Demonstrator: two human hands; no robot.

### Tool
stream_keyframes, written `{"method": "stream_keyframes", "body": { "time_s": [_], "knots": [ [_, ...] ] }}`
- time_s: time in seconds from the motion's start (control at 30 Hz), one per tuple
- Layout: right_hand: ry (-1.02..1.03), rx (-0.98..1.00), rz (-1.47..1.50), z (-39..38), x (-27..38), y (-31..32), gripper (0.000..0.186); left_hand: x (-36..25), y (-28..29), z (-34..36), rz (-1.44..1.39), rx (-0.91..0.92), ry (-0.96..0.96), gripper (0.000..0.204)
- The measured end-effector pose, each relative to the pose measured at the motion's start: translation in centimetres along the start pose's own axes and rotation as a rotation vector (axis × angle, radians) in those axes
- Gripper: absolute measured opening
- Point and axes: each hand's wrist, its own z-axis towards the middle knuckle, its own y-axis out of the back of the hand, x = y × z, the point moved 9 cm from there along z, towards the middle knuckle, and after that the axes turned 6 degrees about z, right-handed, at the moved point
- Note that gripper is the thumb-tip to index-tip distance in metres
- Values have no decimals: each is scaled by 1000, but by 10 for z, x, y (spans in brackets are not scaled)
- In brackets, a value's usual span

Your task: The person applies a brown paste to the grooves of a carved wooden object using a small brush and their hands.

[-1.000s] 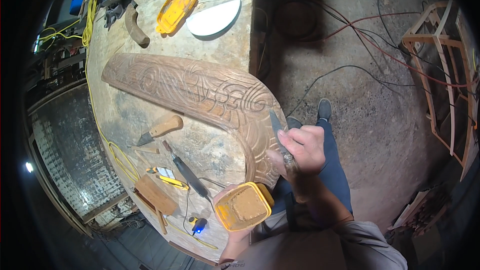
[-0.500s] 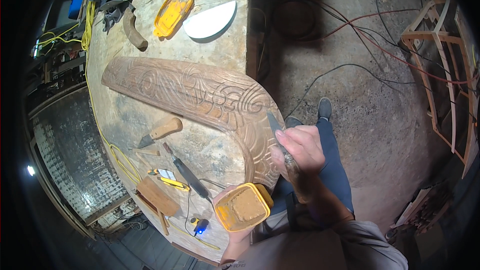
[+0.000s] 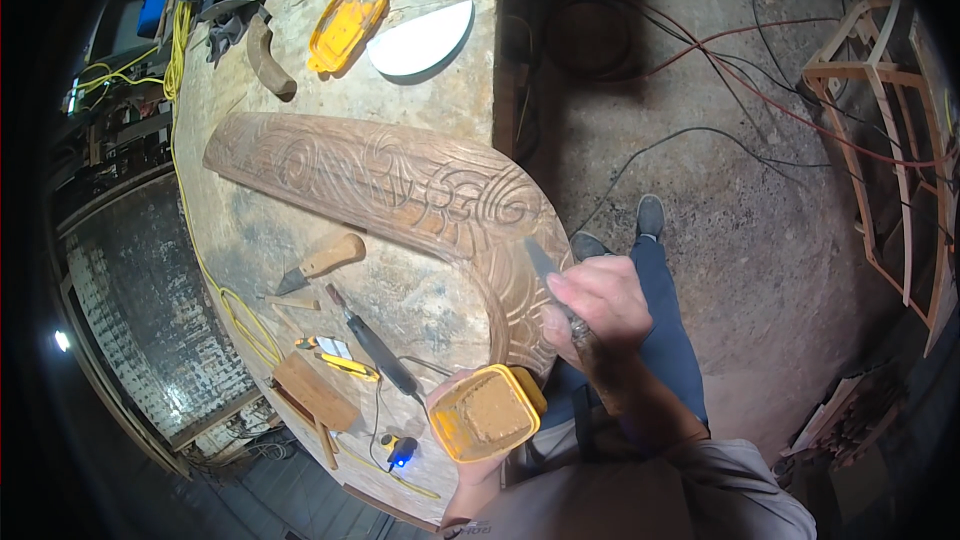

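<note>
Carved brown wooden piece with swirling grooves (image 3: 390, 175) lay across your pale, stained workbench (image 3: 425, 305), its curved end bending toward you. Over that end, your right hand (image 3: 603, 305) had its fingers curled closed around a grey, pointed metal blade (image 3: 541, 260); its tip was at the carved surface, though whether it touched could not be told. Just beside the near end, your left hand (image 3: 482, 467) gripped a square yellow plastic tub (image 3: 447, 432) of tan paste (image 3: 495, 410), its fingers partly hidden by the tub. Left of these lay a dark, slim corded tool (image 3: 380, 350), a wooden-handled blade (image 3: 330, 257) and a yellow utility knife (image 3: 348, 368). Beyond the carving were a paste-smeared yellow lid (image 3: 348, 25) and a white half-round plate (image 3: 422, 42).
</note>
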Motion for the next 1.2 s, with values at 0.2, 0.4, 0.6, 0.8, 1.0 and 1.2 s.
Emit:
{"method": "stream_keyframes", "body": {
  "time_s": [0.2,0.4,0.6,0.8,1.0,1.2],
  "knots": [
    [-139,56,321,6,5,35,21,-9,0,0,-313,-44,71,98],
    [-166,526,540,8,56,23,16,-68,-12,29,59,59,-339,88],
    [-294,590,543,10,58,29,14,-104,10,32,305,-34,-597,79],
    [-1295,-115,733,-55,6,18,12,-108,-14,12,232,52,-817,86],
    [-1178,-6,833,-74,-25,10,12,-89,23,19,216,-249,-576,82],
    [-209,-65,129,-6,-1,23,28,4,25,-2,-444,-279,62,93]
  ]
}}
